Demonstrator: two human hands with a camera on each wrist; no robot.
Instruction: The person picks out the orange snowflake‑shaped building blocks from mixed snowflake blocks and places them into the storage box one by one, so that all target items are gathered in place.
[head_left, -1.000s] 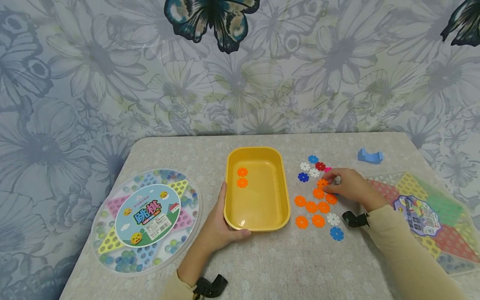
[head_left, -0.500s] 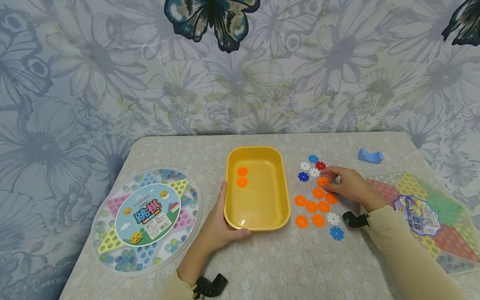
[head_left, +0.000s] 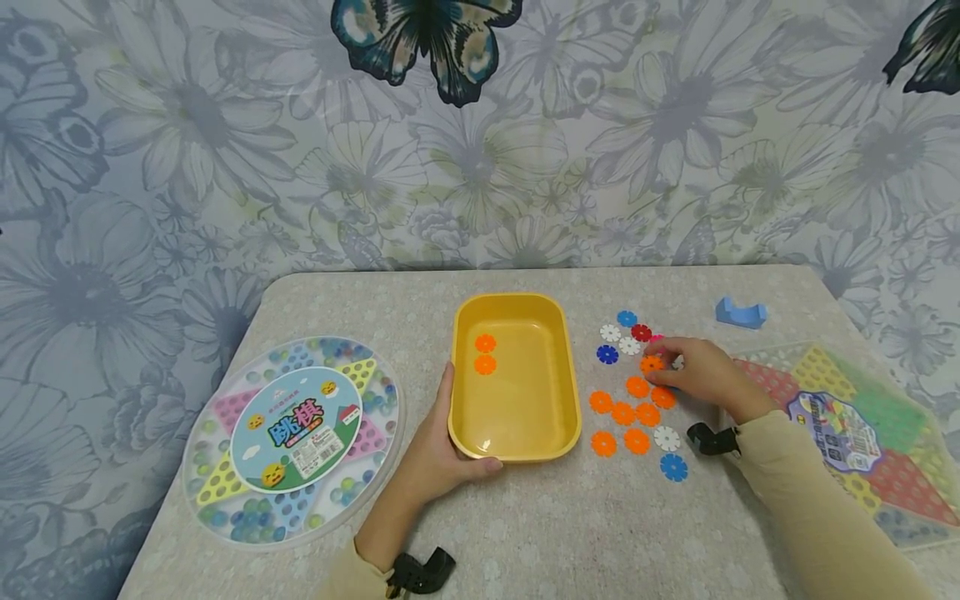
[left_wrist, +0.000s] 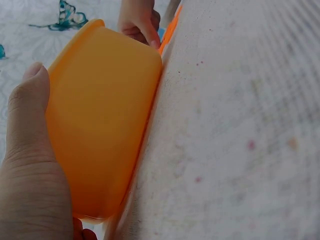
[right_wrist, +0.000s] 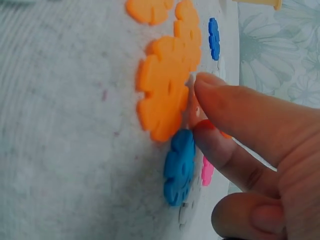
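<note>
A yellow tray (head_left: 513,297) stands mid-table with two orange flower discs (head_left: 485,353) inside. My left hand (head_left: 435,454) grips the tray's near left corner, thumb along its side; in the left wrist view the thumb (left_wrist: 30,125) lies against the tray wall (left_wrist: 105,110). To the right of the tray lie several loose discs (head_left: 622,412), orange, white, blue and red. My right hand (head_left: 656,365) rests among them and pinches an orange disc (head_left: 649,363) at its fingertips. In the right wrist view the fingertips (right_wrist: 210,85) touch orange discs (right_wrist: 167,100) beside a blue disc (right_wrist: 180,167).
A round clear marble game box (head_left: 292,437) sits at the left of the table. A hexagonal game box (head_left: 855,425) lies at the right edge, just behind my right forearm. A small blue block (head_left: 740,312) stands at the back right. A floral curtain hangs behind.
My right hand's fingertips shifted slightly back among the discs and closed on an orange disc. The left hand and the tray stayed put.
</note>
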